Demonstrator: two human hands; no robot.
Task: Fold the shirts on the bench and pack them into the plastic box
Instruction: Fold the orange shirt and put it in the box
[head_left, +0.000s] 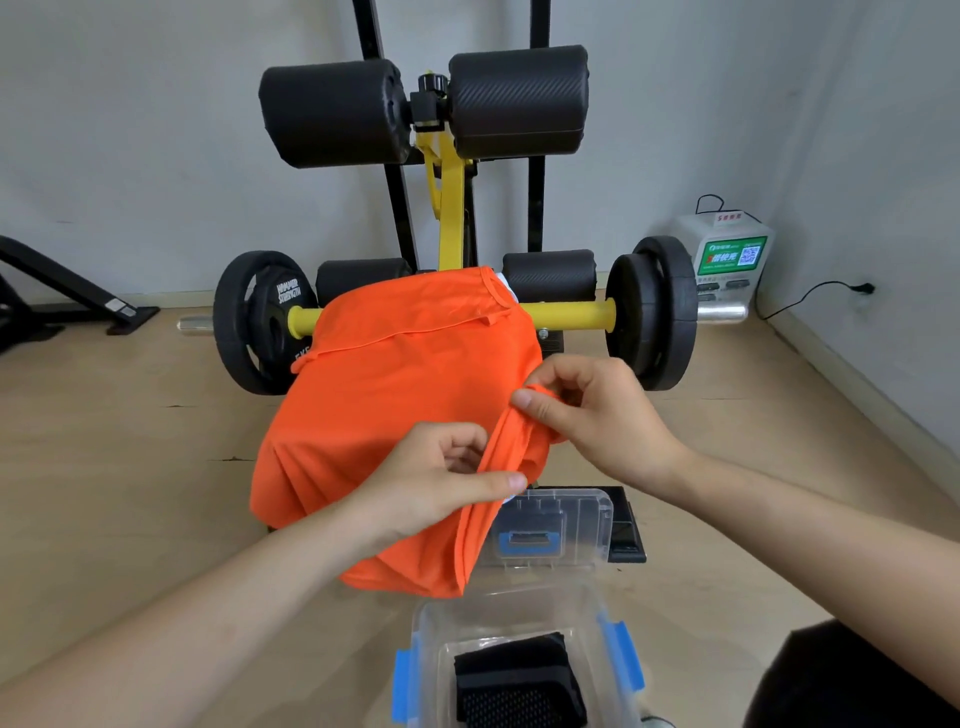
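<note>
An orange shirt (395, 395) lies draped over the bench, covering it and hanging down toward me. My left hand (436, 478) pinches a bunched fold of the shirt's right edge between thumb and fingers. My right hand (592, 415) grips the same bunched fabric just above, fingers curled round it. Below, at the bottom of the view, stands the clear plastic box (431, 623) with blue latches, open on top. A folded black garment (519, 680) lies inside it.
The box's clear lid (582, 519) lies on the floor just past the box. The bench's yellow frame (449, 208) carries black foam rollers (337, 111) and a bar with weight plates (654, 312). A white charging unit (727, 260) stands against the right wall. Wooden floor on both sides.
</note>
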